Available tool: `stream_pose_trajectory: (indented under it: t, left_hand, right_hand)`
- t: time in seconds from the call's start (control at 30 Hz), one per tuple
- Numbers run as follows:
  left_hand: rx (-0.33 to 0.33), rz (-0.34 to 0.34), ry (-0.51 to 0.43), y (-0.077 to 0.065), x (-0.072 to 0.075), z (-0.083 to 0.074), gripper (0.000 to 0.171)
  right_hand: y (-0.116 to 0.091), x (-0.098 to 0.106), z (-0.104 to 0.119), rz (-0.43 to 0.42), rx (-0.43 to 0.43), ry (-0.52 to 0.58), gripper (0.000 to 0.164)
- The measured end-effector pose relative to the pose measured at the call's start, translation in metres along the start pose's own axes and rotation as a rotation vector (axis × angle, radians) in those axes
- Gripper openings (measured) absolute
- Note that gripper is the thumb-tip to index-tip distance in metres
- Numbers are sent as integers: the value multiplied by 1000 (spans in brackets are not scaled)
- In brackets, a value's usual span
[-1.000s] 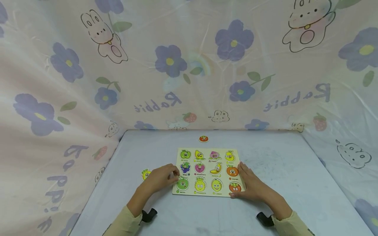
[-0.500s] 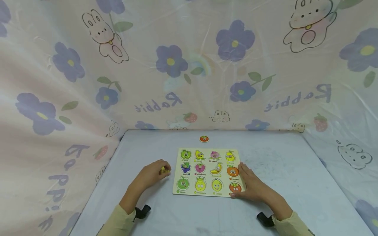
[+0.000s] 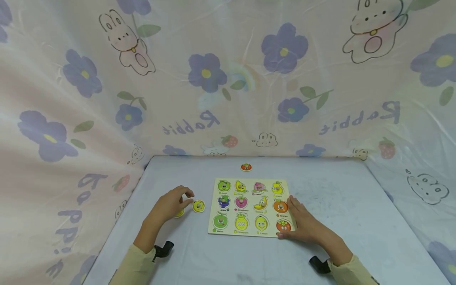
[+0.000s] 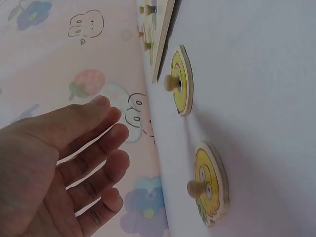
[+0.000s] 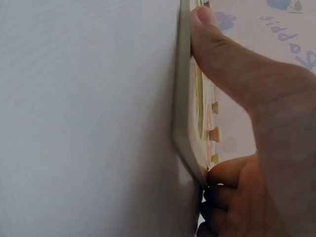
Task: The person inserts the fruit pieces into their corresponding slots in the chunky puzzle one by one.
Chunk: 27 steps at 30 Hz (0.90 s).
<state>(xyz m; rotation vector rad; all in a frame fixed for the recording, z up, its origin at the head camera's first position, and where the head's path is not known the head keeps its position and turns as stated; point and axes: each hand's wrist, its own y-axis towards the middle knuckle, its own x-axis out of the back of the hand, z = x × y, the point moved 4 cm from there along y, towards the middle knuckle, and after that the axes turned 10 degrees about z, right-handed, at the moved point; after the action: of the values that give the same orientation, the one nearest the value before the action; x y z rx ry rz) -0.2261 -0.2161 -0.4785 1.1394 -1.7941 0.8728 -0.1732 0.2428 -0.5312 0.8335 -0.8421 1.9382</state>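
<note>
My left hand (image 3: 172, 204) is held just above the table with loosely bent fingers and nothing in it. Beside its fingertips lies a yellow lemon puzzle piece (image 3: 198, 206) with a wooden knob. A pineapple puzzle piece (image 4: 210, 185) lies closer under the hand, partly hidden by it in the head view. My right hand (image 3: 308, 225) holds the fruit puzzle board (image 3: 233, 233) at its near right corner, thumb at the front edge and fingers along the right side. Knobbed pieces fill most of the board; the pineapple, lemon and tomato places show flat pictures.
A tomato puzzle piece (image 3: 246, 167) lies beyond the board near the back edge of the white table (image 3: 338, 190). A patterned curtain (image 3: 242, 107) stands around the back and sides.
My left hand moved left from the board, picked up the yellow lemon piece, set it down left of the board and let go. The right hand stayed on the board.
</note>
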Motion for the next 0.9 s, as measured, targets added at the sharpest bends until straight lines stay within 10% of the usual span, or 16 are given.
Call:
stream_pose_trajectory:
  t: [0.9]
  left_hand:
    - [147, 24, -46, -21, 6, 43, 13]
  right_hand:
    - [0, 1, 0, -5, 14, -13, 142]
